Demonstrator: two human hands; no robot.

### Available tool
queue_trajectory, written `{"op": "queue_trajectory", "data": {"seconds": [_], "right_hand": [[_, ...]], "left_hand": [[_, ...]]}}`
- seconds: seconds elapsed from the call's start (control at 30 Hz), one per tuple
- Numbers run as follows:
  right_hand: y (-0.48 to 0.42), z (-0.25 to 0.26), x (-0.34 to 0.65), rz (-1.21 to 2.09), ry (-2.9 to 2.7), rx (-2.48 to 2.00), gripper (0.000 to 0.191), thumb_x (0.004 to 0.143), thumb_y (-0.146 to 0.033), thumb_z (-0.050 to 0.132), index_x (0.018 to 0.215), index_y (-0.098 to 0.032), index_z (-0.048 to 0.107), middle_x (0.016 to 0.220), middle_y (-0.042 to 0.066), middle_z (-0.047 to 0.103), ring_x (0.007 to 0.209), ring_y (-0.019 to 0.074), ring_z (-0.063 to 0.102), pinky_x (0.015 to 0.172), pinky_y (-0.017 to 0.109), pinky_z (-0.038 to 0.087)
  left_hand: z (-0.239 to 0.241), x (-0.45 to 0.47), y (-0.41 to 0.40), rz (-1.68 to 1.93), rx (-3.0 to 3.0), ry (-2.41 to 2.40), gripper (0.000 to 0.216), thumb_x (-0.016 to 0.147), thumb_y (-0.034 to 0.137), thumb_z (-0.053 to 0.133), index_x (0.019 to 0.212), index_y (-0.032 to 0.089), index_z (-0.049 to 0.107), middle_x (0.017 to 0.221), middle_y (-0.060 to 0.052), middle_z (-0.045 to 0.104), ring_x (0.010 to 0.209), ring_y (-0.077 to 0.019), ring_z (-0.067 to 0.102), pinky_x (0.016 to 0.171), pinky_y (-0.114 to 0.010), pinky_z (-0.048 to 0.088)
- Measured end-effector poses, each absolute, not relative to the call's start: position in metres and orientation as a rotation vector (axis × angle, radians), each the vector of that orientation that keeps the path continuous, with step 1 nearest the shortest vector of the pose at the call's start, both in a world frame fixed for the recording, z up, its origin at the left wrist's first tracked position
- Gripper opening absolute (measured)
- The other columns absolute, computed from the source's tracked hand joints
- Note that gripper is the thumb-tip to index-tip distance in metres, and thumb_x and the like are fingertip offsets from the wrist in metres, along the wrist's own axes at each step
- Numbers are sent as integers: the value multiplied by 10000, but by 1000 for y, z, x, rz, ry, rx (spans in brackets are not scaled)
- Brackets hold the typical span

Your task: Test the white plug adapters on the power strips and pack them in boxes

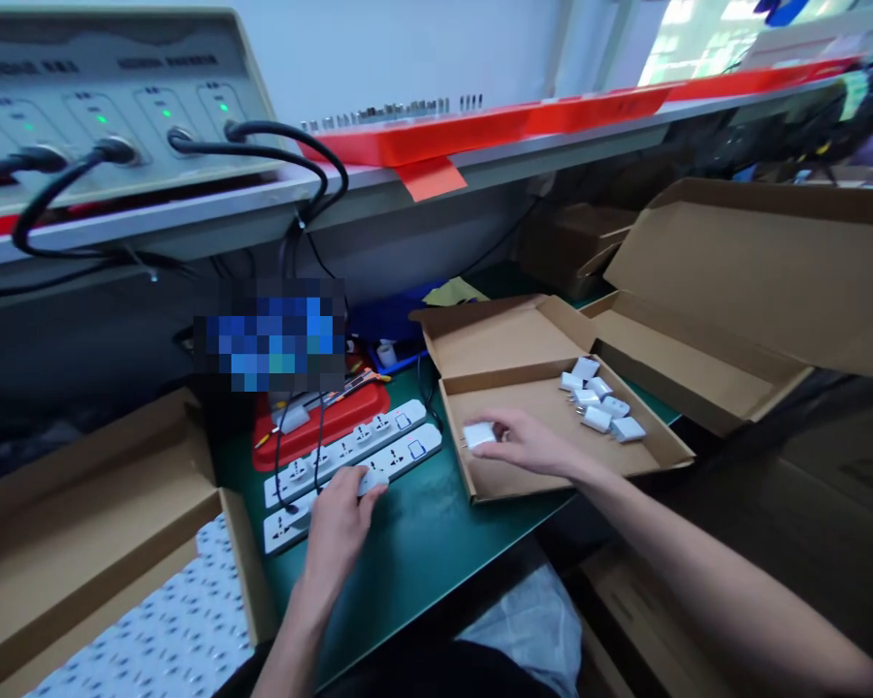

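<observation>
My left hand (340, 522) rests on the nearer of two white power strips (400, 456), its fingers closed on a small white plug adapter (372, 479) seated in that strip. Over the near left corner of an open cardboard box (553, 475), my right hand (525, 441) pinches another white adapter (478, 434). Several more white adapters (600, 402) lie loose in the box at its far right.
A green mat (422, 543) covers the bench. A red tray (335, 422) sits behind the strips. A tester with green lights and black cables (102, 107) stands on the shelf above. A box of packed white parts (167, 630) is at the near left, a large open carton (757, 281) at the right.
</observation>
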State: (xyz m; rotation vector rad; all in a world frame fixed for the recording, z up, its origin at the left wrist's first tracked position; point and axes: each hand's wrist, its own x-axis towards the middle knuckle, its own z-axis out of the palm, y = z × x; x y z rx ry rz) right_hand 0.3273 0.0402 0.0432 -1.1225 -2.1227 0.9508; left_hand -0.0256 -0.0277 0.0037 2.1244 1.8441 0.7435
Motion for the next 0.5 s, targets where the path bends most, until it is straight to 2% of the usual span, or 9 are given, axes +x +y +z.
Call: {"op": "queue_trajectory", "data": {"seconds": [0.07,0.23,0.37,0.5], "right_hand": [[47,38,285,937,-2192,-1034,407,951,-391,709,1311,-203,695,1174,85,750,891,191,679,824,323,537],[66,15,216,678,-2434,-955,377,964,-155,621,1324,-227,702,1322,87,723,1197,241,654,1053,385,476],[71,10,192,467,-2624,-1030,457,950,-124,610,1396,-217,640,1290,112,734,1179,261,675,993,357,493],[71,11,177,347,-2783,-1071,304,933,-148,646,1233,-179,682,1143,126,765,1075,273,706,890,325,506]], "left_hand": [[-1,-29,-25,644,2199,1940,274,1015,332,526,1219,197,651,1175,-129,729,1065,-302,690,920,-410,527],[-5,-26,-12,394,2221,2049,305,1036,247,474,1288,183,633,1210,-150,723,1101,-285,698,928,-363,512],[-4,-24,-4,304,2185,2044,300,1020,220,512,1287,177,643,1199,-167,718,1109,-297,704,939,-372,507],[-5,-20,-1,213,2176,2026,316,1002,196,525,1298,187,637,1206,-163,710,1056,-298,718,894,-373,524]]}}
